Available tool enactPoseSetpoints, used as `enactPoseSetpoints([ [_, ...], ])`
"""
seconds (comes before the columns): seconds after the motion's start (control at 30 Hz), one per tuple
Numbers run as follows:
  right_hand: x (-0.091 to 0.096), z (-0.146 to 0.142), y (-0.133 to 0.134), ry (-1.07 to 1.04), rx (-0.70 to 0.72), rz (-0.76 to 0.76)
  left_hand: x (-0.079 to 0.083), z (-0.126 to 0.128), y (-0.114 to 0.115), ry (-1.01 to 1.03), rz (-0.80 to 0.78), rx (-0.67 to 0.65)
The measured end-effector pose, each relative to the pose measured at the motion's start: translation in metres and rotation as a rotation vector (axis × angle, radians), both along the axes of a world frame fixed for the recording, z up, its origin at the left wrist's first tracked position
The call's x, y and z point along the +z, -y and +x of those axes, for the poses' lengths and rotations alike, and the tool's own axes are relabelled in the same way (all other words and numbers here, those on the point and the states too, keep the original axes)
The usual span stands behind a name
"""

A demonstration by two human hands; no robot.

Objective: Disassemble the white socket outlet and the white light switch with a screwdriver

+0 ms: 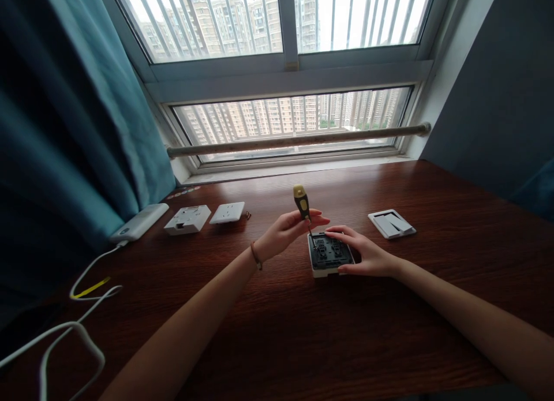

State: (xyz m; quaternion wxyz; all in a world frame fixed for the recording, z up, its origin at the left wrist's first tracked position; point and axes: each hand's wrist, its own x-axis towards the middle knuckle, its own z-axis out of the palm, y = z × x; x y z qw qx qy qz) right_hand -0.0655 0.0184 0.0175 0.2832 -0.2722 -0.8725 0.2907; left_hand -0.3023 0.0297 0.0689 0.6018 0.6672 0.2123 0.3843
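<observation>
Screw work seemingly unfinished: my pinching left hand [289, 231] holds a yellow-and-black screwdriver [302, 200] against the black-faced white square box [325, 262], gripped by my curled right hand [366, 254]; right, a white square plastic plate [385, 224] lies apart.

The broad, reddish-brown wooden table [268, 332] has a smooth, glossy surface. The square box with a white plastic base and black plastic top [328, 253] looks matt, while the slim screwdriver [302, 203] pairs a yellow-and-black plastic-looking handle with a metal shaft. The long teal curtain [108, 112] is soft, matt-looking cloth.
</observation>
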Motion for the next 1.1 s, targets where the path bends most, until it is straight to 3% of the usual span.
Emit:
enactPoseSetpoints([
  [0.13, 0.000, 0.000, 0.000, 0.008, 0.003, -0.004, -0.003, 0.004, 0.001, 0.037, -0.040, 0.086],
  [0.33, 0.000, 0.000, 0.000, 0.005, -0.003, 0.001, -0.018, 0.013, -0.001, 0.153, -0.103, 0.434],
  [0.47, 0.000, 0.001, 0.000, 0.006, -0.001, 0.005, -0.023, 0.015, -0.001, 0.120, -0.019, 0.616],
  [0.57, 0.000, 0.001, 0.000, 0.008, 0.000, 0.005, -0.019, 0.016, 0.002, 0.100, 0.026, 0.558],
  [0.8, -0.001, 0.001, 0.000, 0.012, -0.002, -0.003, 0.003, 0.012, 0.009, 0.075, 0.089, 0.278],
  [0.97, 0.000, 0.001, 0.000, 0.014, 0.005, 0.004, 0.024, 0.000, 0.015, -0.089, 0.160, 0.046],
  [1.1, 0.000, 0.001, 0.000, 0.016, 0.007, 0.001, 0.032, -0.006, 0.017, -0.227, 0.166, 0.007],
])
